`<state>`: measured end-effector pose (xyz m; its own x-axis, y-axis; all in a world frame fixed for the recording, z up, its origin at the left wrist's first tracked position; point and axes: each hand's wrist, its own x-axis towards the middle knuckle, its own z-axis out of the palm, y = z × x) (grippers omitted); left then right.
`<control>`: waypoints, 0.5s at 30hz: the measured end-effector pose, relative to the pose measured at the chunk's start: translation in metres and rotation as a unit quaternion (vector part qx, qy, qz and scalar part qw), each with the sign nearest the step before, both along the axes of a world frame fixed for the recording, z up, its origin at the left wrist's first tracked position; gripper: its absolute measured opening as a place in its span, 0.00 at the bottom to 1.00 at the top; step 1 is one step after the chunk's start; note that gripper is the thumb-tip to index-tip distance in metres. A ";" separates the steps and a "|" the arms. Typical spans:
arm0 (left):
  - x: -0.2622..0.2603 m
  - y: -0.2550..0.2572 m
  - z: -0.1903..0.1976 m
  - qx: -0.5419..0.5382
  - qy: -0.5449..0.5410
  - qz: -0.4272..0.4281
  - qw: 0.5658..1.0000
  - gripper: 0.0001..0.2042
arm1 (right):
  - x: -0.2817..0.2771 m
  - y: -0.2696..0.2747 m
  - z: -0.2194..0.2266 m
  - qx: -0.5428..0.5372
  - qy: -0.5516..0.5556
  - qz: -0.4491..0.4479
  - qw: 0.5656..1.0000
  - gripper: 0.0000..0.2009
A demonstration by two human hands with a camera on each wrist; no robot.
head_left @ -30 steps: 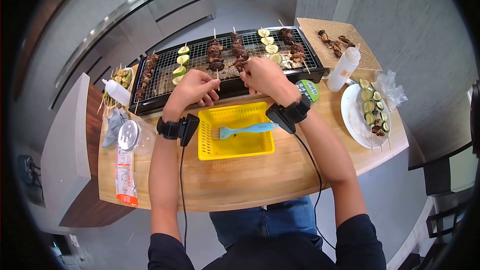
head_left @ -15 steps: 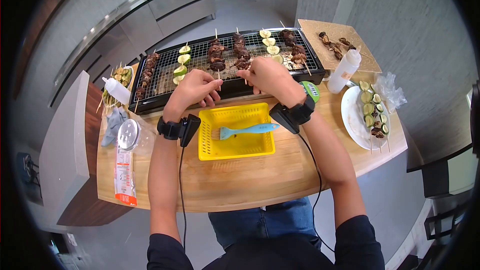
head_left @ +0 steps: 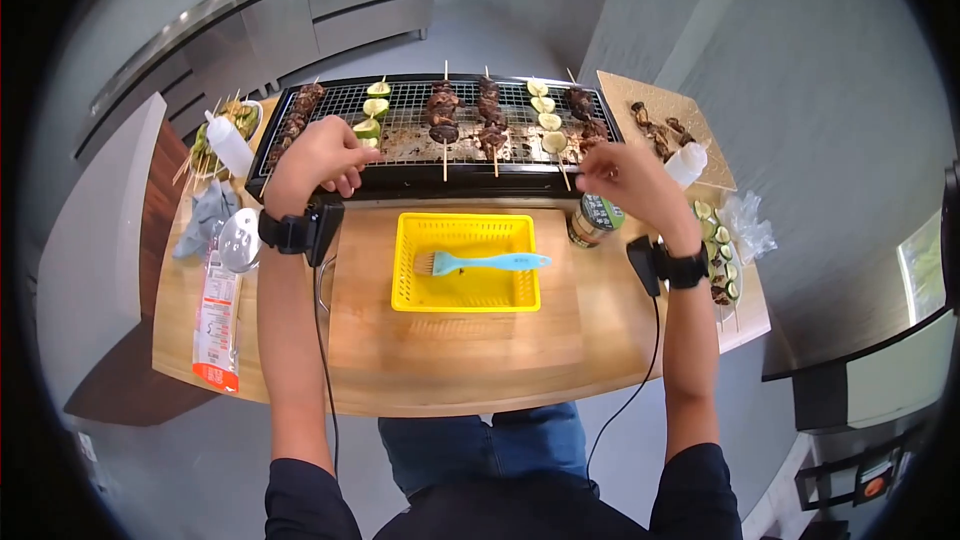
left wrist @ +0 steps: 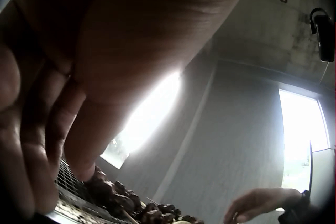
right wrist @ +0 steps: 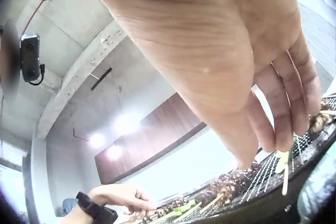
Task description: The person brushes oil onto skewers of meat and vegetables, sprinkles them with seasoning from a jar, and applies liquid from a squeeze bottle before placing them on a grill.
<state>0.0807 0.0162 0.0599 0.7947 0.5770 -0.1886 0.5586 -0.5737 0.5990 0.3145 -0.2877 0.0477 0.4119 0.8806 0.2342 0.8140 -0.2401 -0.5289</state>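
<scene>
In the head view, my left hand hovers at the grill's front left, fingers loosely bent, beside a zucchini skewer whose near end it hides. No stick shows in its fingers in the left wrist view. My right hand is over the grill's front right corner, near a meat skewer and a zucchini skewer; the right wrist view shows its fingers relaxed and empty. Between the hands, two meat skewers lie on the grill, sticks toward me.
A yellow basket holds a blue brush. Right are a green-labelled jar, white bottle, board and plastic bag. Left stand another bottle, clear jar, cloth and packet.
My hands have moved apart, the left one leftward and the right one rightward, away from the two middle meat skewers. The head view has shifted, and the green-labelled jar shows more fully.
</scene>
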 end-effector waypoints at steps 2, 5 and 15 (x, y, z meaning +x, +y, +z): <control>-0.007 0.007 -0.001 -0.002 -0.007 0.017 1.000 0.17 | -0.006 -0.011 -0.003 -0.023 -0.057 0.018 0.998 0.13; -0.009 0.013 -0.003 -0.002 0.016 0.038 0.999 0.16 | -0.012 -0.020 -0.015 -0.055 -0.095 0.024 0.994 0.15; -0.005 0.015 -0.013 -0.014 0.029 0.032 0.999 0.16 | -0.017 -0.039 -0.009 -0.092 -0.142 -0.064 0.983 0.10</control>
<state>0.0761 0.0314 0.0473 0.7432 0.6205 -0.2505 0.6286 -0.5190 0.5792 0.2976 -0.3268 0.0390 0.4629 0.8643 0.1966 0.8796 -0.4207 -0.2220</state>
